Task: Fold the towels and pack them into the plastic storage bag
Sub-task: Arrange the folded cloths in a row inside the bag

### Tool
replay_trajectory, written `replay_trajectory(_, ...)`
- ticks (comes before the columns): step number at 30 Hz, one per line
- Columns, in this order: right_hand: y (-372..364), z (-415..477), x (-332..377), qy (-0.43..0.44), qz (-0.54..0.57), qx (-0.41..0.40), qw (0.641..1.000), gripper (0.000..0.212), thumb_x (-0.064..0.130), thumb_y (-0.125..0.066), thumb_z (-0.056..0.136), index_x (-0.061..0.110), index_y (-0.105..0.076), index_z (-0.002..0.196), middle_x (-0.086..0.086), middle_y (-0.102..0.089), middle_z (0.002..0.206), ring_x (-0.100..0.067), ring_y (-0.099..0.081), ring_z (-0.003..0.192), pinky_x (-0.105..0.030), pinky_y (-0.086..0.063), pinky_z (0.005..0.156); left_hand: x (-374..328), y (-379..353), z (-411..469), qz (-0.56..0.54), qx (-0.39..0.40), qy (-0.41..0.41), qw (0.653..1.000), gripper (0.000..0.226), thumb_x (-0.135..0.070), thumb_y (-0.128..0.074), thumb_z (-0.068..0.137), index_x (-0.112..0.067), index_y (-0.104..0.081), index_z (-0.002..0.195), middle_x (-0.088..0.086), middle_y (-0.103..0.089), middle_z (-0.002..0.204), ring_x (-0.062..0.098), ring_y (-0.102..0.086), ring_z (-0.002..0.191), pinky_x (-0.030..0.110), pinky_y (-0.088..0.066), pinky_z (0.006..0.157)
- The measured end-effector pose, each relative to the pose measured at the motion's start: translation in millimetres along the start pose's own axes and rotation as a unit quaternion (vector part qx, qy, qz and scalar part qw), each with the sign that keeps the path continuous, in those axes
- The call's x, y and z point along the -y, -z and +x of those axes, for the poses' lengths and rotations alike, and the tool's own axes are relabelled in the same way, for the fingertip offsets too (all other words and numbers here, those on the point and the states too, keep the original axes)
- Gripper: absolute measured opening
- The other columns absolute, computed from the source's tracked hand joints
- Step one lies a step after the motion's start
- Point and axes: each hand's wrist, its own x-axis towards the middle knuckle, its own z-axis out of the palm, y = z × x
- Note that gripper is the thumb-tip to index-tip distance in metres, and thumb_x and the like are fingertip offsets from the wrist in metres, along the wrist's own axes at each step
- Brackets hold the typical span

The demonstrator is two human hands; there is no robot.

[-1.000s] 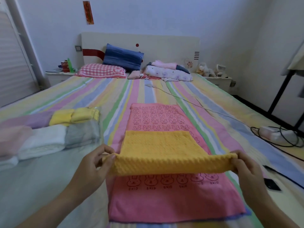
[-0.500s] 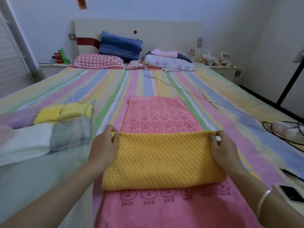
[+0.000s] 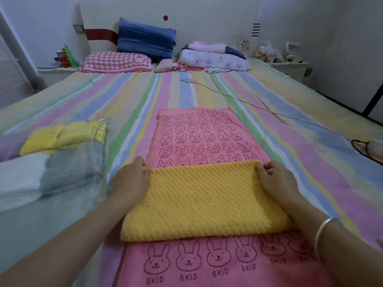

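Note:
An orange-yellow waffle towel [image 3: 204, 198], folded in half, lies flat across a pink rabbit-print towel [image 3: 199, 137] spread on the bed. My left hand [image 3: 130, 181] pinches its far left corner, and my right hand [image 3: 277, 181] pinches its far right corner, a silver bangle on that wrist. To the left lies the clear plastic storage bag [image 3: 83, 162], holding folded yellow towels [image 3: 62, 137], a grey one [image 3: 70, 172] and a white one [image 3: 18, 179].
The striped bed sheet [image 3: 128, 104] stretches ahead to pillows [image 3: 145, 41] and folded bedding [image 3: 213, 56] at the headboard. A white cable [image 3: 248, 102] crosses the bed to the right. A dark cord loop [image 3: 364, 150] sits at the right edge.
Both hands carried the towel's near edge forward and laid it down on the far edge, folding it in half. My head has moved closer and lower.

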Motion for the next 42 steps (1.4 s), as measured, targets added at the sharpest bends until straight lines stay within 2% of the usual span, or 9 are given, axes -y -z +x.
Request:
replay_trajectory(8, 18.4, -28.6, 1.7, -0.055, -0.196, 0.113, 0.972, 0.066, 0.076, -0.026, 0.084, 0.019, -0.054, 0.097, -0.002, -0.062, 0.094, -0.025, -0.059, 0.091, -0.035, -0.045, 0.076, -82.5, 18.8, -50.4, -0.062, 0.074, -0.173, 0.98, 0.053, -0.036, -0.03, 0.102, -0.017, -0.021, 0.151, 0.001, -0.022, 0.158, 0.017, -0.018, 0.145, 0.036, -0.015, 0.12)
replay_trajectory(12, 30.0, -39.1, 1.9, -0.083, -0.065, 0.196, 0.975, 0.039, 0.061, -0.054, 0.086, 0.022, -0.053, 0.088, 0.006, -0.057, 0.082, -0.011, -0.056, 0.074, -0.027, -0.042, 0.061, -109.2, -8.0, -82.2, 0.049, 0.154, -0.29, 0.943, 0.073, -0.057, -0.002, 0.091, -0.022, 0.007, 0.154, 0.002, 0.016, 0.161, 0.014, 0.019, 0.147, 0.044, 0.008, 0.12)
replay_trajectory(18, 54.6, -57.0, 44.9, -0.12, 0.187, 0.225, 0.949, 0.035, 0.028, -0.065, 0.087, 0.015, -0.056, 0.119, -0.007, -0.063, 0.106, -0.022, -0.064, 0.089, -0.031, -0.055, 0.063, -99.9, -23.0, -80.8, 0.031, 0.196, -0.279, 0.94, 0.077, -0.063, 0.0, 0.088, -0.025, -0.001, 0.155, 0.001, 0.008, 0.162, 0.014, 0.013, 0.148, 0.044, 0.005, 0.12)
replay_trajectory(22, 49.3, -73.8, 105.6, -0.047, 0.242, 0.229, 0.942, 0.054, 0.028, -0.068, 0.085, 0.024, -0.046, 0.134, -0.004, -0.056, 0.115, -0.021, -0.064, 0.089, -0.031, -0.059, 0.065, -84.1, 9.2, -64.4, -0.304, 0.134, -0.031, 0.943, 0.037, -0.032, -0.033, 0.102, -0.019, -0.061, 0.124, -0.001, -0.06, 0.128, 0.017, -0.052, 0.12, 0.029, -0.037, 0.104)
replay_trajectory(26, 12.3, -112.8, 155.4, 0.057, 0.193, 0.257, 0.945, 0.048, 0.032, -0.063, 0.089, 0.028, -0.046, 0.133, 0.005, -0.055, 0.103, -0.013, -0.062, 0.081, -0.026, -0.056, 0.062, -41.5, 43.2, -38.7, -0.567, 0.192, 0.297, 0.744, 0.049, -0.04, -0.028, 0.101, -0.009, -0.065, 0.096, 0.01, -0.072, 0.09, 0.023, -0.068, 0.078, 0.033, -0.055, 0.063)
replay_trajectory(29, -19.2, -138.6, 166.6, 0.087, 0.171, 0.328, 0.925, 0.05, 0.038, -0.062, 0.089, 0.026, -0.043, 0.135, 0.002, -0.062, 0.105, -0.011, -0.065, 0.078, -0.024, -0.055, 0.061, -13.8, 56.3, -36.9, -0.566, 0.273, 0.334, 0.702, 0.061, -0.055, -0.024, 0.099, -0.007, -0.061, 0.098, 0.011, -0.069, 0.085, 0.023, -0.064, 0.072, 0.032, -0.05, 0.058)
replay_trajectory(32, -28.2, -147.6, 162.0, 0.073, 0.193, 0.356, 0.911, 0.047, 0.033, -0.061, 0.091, 0.024, -0.044, 0.134, 0.002, -0.069, 0.102, -0.013, -0.069, 0.081, -0.028, -0.056, 0.064, -4.7, 49.7, -39.4, -0.535, 0.314, 0.305, 0.723, 0.05, -0.058, -0.042, 0.093, -0.012, -0.063, 0.1, 0.008, -0.068, 0.097, 0.021, -0.063, 0.086, 0.031, -0.049, 0.069)
replay_trajectory(36, -13.5, -132.1, 138.5, 0.058, 0.184, 0.241, 0.951, 0.024, 0.024, -0.056, 0.093, 0.028, -0.057, 0.116, 0.007, -0.07, 0.091, -0.01, -0.066, 0.077, -0.031, -0.055, 0.07, -11.7, 26.3, -43.8, -0.447, 0.2, 0.225, 0.842, 0.041, -0.042, -0.083, 0.067, -0.017, -0.067, 0.096, 0.005, -0.073, 0.094, 0.021, -0.069, 0.088, 0.036, -0.056, 0.08)
replay_trajectory(42, -9.7, -119.9, 107.1, 0.045, 0.105, 0.146, 0.983, 0.033, 0.035, -0.057, 0.093, 0.024, -0.049, 0.123, 0.014, -0.056, 0.098, 0.0, -0.057, 0.082, -0.022, -0.045, 0.06, -13.6, 34.3, -54.1, -0.273, 0.057, 0.134, 0.951, 0.054, -0.026, -0.07, 0.079, -0.018, -0.046, 0.126, 0.0, -0.061, 0.119, 0.023, -0.06, 0.109, 0.038, -0.048, 0.091)
